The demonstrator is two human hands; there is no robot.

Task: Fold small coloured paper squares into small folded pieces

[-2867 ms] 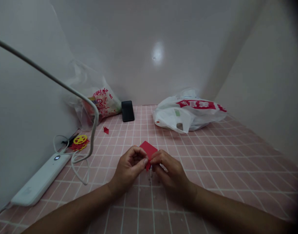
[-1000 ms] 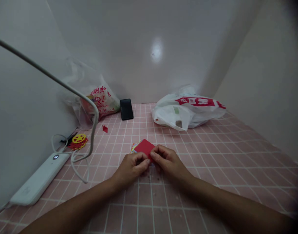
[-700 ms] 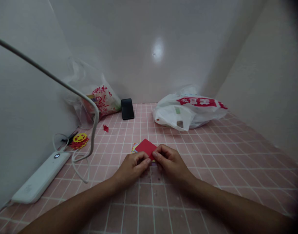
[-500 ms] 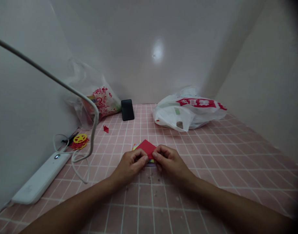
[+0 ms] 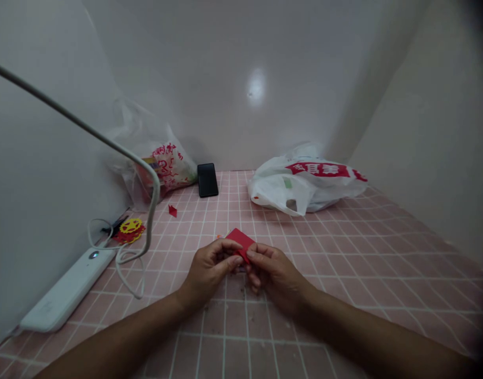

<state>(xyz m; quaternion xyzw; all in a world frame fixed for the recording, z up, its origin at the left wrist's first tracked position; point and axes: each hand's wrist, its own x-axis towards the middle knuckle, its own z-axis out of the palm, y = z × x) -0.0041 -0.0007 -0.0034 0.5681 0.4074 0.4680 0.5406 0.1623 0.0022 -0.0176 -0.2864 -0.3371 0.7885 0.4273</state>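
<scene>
A piece of red paper point(image 5: 240, 238) is pinched between both hands at the middle of the table. My left hand point(image 5: 213, 263) grips its lower left side with thumb and fingers. On the lower right side, my right hand point(image 5: 271, 267) holds it with the thumb on top and fingers curled below. The near edge of the paper is bent between the fingertips; the exact fold is hidden by them. Beneath and behind it, only a sliver of something orange shows near the left fingers. Farther back on the left lies a small folded red paper piece point(image 5: 172, 210).
A pink checked tabletop point(image 5: 210, 342) spreads around. At the left are a white power bank point(image 5: 68, 289), its cable point(image 5: 154, 189) arching overhead, and yellow and red cut-out shapes point(image 5: 130, 227). Farther back stand a clear bag point(image 5: 147, 168), a black phone point(image 5: 207, 180) and a white bag point(image 5: 281, 184).
The paper's near edge has bent between my fingertips, and less of the colourful sheets underneath shows. My right fingers have curled further under the paper.
</scene>
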